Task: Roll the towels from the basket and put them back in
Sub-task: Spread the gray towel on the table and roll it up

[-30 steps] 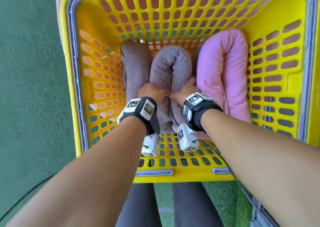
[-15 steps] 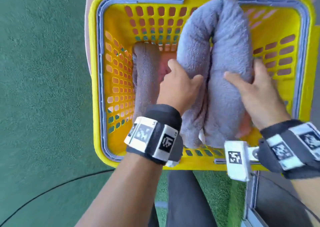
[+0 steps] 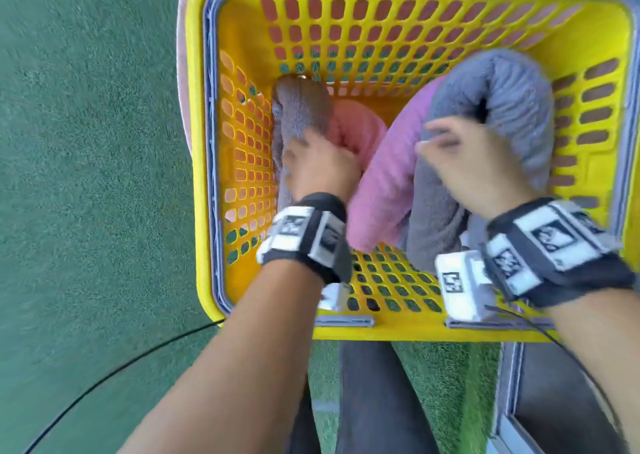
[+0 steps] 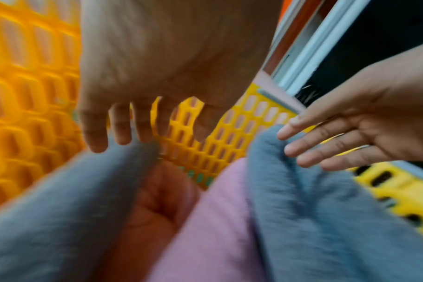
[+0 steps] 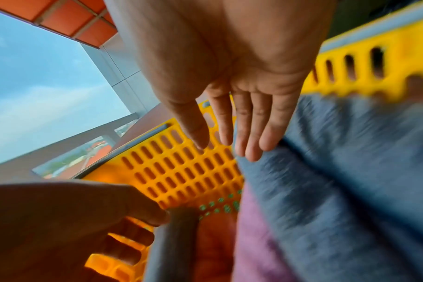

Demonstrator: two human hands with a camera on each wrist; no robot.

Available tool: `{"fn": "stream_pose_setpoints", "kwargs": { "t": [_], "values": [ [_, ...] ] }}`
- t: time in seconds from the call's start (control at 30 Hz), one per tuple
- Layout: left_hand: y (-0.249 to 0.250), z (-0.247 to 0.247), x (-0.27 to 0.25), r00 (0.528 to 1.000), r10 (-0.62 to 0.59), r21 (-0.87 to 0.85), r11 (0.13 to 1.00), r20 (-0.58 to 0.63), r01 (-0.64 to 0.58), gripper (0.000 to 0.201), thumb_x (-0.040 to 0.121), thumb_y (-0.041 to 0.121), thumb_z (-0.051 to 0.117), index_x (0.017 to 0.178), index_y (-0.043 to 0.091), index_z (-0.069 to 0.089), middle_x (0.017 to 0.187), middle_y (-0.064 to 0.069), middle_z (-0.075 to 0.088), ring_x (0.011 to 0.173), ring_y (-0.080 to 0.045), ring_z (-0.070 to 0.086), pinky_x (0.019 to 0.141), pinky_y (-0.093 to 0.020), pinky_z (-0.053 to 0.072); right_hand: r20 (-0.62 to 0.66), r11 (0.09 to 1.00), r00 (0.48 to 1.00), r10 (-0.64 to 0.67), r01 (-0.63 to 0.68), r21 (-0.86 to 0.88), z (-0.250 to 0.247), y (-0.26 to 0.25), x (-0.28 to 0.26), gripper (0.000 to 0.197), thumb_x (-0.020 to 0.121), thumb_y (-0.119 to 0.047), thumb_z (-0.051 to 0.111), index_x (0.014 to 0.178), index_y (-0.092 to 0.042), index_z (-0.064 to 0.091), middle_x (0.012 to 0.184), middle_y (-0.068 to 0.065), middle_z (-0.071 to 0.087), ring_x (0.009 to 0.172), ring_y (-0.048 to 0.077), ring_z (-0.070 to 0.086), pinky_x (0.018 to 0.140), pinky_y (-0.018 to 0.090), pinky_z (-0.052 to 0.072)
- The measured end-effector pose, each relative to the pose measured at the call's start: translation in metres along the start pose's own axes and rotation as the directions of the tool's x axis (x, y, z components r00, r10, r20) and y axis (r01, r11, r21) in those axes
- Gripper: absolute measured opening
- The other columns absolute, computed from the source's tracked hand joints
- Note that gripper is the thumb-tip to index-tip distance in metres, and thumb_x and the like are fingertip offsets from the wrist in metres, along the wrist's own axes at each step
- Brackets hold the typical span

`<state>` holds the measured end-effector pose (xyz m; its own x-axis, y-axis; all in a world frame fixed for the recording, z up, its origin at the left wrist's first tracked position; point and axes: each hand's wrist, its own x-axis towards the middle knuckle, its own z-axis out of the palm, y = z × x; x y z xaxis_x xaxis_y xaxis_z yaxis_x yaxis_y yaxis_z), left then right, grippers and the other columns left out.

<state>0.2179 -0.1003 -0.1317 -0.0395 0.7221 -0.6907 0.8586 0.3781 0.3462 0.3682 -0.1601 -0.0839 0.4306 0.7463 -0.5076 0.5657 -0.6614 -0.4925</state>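
inside the yellow basket (image 3: 408, 21): four rolled towels. blue-grey roll (image 3: 512, 114), a second ago in the middle, now leans at the basket's right wall, atop the pink roll (image 3: 384, 180). right hand (image 3: 474, 166) lies on it, fingers straight, grip released. left hand (image 3: 322, 169), fingers loosely spread, touches the grey roll (image 3: 298, 107) at the basket's left wall; coral roll (image 3: 356, 128) beside it. judgement: rolls being rearranged, task near done.
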Motion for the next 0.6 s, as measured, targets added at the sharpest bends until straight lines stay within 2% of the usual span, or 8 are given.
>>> {"fn": "stream_pose_setpoints", "kwargs": {
  "t": [0.1, 0.17, 0.27, 0.33, 0.4, 0.47, 0.53, 0.6],
  "values": [
    [-0.041, -0.015, 0.027, 0.979, -0.192, -0.115, 0.973, 0.07, 0.199, 0.065, 0.086, 0.032, 0.051, 0.14, 0.004, 0.029, 0.137, -0.016, 0.043, 0.126, -0.033, 0.042, 0.103, -0.041, 0.036, 0.188, 0.99, 0.977, -0.1, 0.116, -0.074, 0.06, -0.032, 0.025, 0.032, 0.089, -0.021, 0.053, 0.12, -0.022, 0.063, 0.118, 0.005, 0.066, 0.111, 0.026, 0.059, 0.094, 0.032, 0.044],
    [-0.054, -0.011, 0.037, 0.961, -0.199, -0.228, 0.943, 0.191, 0.241, 0.078, 0.078, 0.037, 0.062, 0.143, 0.01, 0.028, 0.129, -0.006, 0.05, 0.116, -0.03, 0.052, 0.1, -0.041, 0.044, 0.341, 0.956, 0.927, -0.158, 0.23, -0.182, 0.094, -0.043, 0.045, 0.032, 0.09, -0.019, 0.047, 0.119, -0.021, 0.062, 0.125, 0.006, 0.062, 0.115, 0.028, 0.057, 0.095, 0.035, 0.045],
    [-0.061, 0.001, 0.044, 0.952, -0.203, -0.264, 0.928, 0.228, 0.261, 0.086, 0.068, 0.039, 0.068, 0.139, 0.007, 0.033, 0.128, -0.013, 0.054, 0.111, -0.033, 0.057, 0.094, -0.044, 0.049, 0.553, 0.83, 0.833, -0.028, 0.328, -0.451, 0.117, -0.036, 0.062, 0.036, 0.098, -0.036, 0.039, 0.123, -0.018, 0.056, 0.13, 0.011, 0.057, 0.119, 0.031, 0.053, 0.098, 0.04, 0.038],
    [-0.061, 0.007, 0.048, 0.973, -0.196, -0.193, 0.957, 0.122, 0.217, 0.08, 0.068, 0.038, 0.065, 0.136, 0.006, 0.036, 0.128, -0.016, 0.051, 0.114, -0.036, 0.053, 0.097, -0.043, 0.046, 0.608, 0.684, 0.792, 0.059, 0.411, -0.602, 0.113, -0.022, 0.06, 0.041, 0.1, -0.039, 0.032, 0.127, -0.018, 0.055, 0.13, 0.011, 0.057, 0.121, 0.031, 0.052, 0.102, 0.043, 0.032],
    [-0.053, 0.006, 0.048, 0.994, -0.036, -0.103, 0.994, -0.104, 0.026, 0.06, 0.078, 0.029, 0.057, 0.129, 0.001, 0.043, 0.126, -0.019, 0.048, 0.117, -0.037, 0.046, 0.1, -0.041, 0.037, 0.637, 0.521, 0.769, 0.051, 0.524, -0.674, 0.102, -0.003, 0.055, 0.036, 0.1, -0.029, 0.034, 0.123, -0.017, 0.058, 0.126, 0.009, 0.06, 0.117, 0.03, 0.055, 0.098, 0.04, 0.034],
    [-0.032, 0.003, 0.041, 0.971, 0.134, -0.064, 0.987, -0.197, -0.149, 0.041, 0.085, 0.025, 0.048, 0.116, -0.002, 0.053, 0.118, -0.021, 0.055, 0.111, -0.038, 0.049, 0.096, -0.038, 0.033, 0.552, 0.475, 0.83, 0.077, 0.456, -0.753, 0.091, 0.017, 0.054, 0.031, 0.097, -0.022, 0.041, 0.12, -0.011, 0.058, 0.123, 0.013, 0.061, 0.114, 0.032, 0.057, 0.092, 0.038, 0.04],
    [-0.017, 0.015, 0.039, 0.996, 0.017, -0.082, 0.997, 0.09, -0.009, 0.035, 0.09, 0.023, 0.046, 0.111, 0.0, 0.059, 0.116, -0.019, 0.062, 0.108, -0.037, 0.056, 0.094, -0.034, 0.041, 0.39, 0.604, 0.917, 0.081, 0.266, -0.751, 0.087, 0.024, 0.061, 0.035, 0.093, -0.02, 0.051, 0.124, -0.002, 0.049, 0.125, 0.022, 0.056, 0.113, 0.039, 0.056, 0.09, 0.04, 0.044],
    [-0.025, 0.044, 0.045, 0.893, -0.174, 0.023, 0.983, 0.415, 0.181, 0.041, 0.094, 0.03, 0.043, 0.122, 0.003, 0.057, 0.128, -0.016, 0.058, 0.116, -0.034, 0.056, 0.1, -0.038, 0.044, 0.24, 0.739, 0.961, 0.134, 0.064, -0.671, 0.095, 0.026, 0.075, 0.058, 0.089, -0.025, 0.061, 0.131, 0.006, 0.035, 0.135, 0.027, 0.042, 0.121, 0.041, 0.047, 0.094, 0.043, 0.042]
  ]
}}
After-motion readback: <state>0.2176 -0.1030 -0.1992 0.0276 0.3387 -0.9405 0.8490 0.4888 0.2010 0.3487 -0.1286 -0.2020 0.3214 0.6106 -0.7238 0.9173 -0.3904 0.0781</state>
